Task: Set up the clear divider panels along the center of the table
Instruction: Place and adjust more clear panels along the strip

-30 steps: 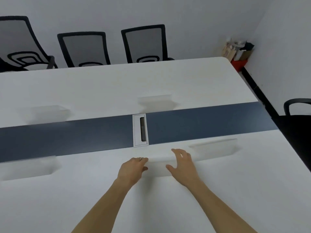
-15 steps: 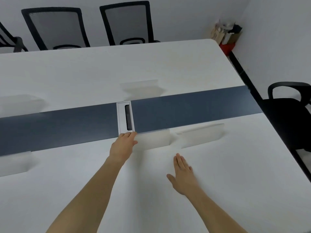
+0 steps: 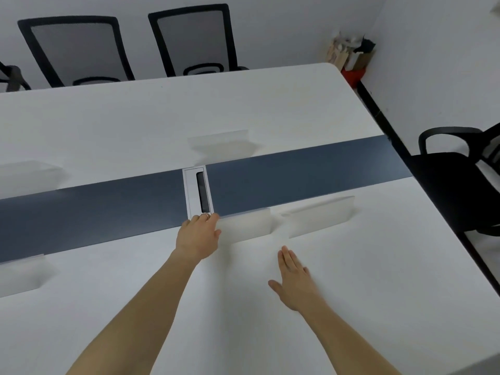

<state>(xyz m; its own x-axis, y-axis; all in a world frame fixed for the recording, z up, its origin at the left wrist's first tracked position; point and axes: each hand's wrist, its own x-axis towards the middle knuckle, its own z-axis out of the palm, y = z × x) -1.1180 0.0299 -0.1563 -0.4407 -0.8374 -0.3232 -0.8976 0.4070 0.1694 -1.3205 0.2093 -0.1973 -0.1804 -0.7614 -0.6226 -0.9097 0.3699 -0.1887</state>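
A clear divider panel (image 3: 247, 226) stands upright on the white table (image 3: 351, 307) at the near edge of the dark centre strip (image 3: 297, 174). My left hand (image 3: 198, 236) grips its left end, just below the cable port (image 3: 198, 192). My right hand (image 3: 293, 282) lies flat on the table, fingers together, apart from any panel. A second clear panel (image 3: 320, 216) stands just to the right. Other panels stand at the far side (image 3: 220, 140), the far left (image 3: 27, 171) and the near left (image 3: 21, 272).
Two mesh-backed chairs (image 3: 192, 39) stand behind the table's far edge. A black chair (image 3: 460, 180) sits at the right end. A red bin with clutter (image 3: 351, 60) is in the far right corner by the wall.
My right hand let go of the panel and came back flat onto the table. The left hand stayed on the panel's left end as it moved up to the strip's edge.
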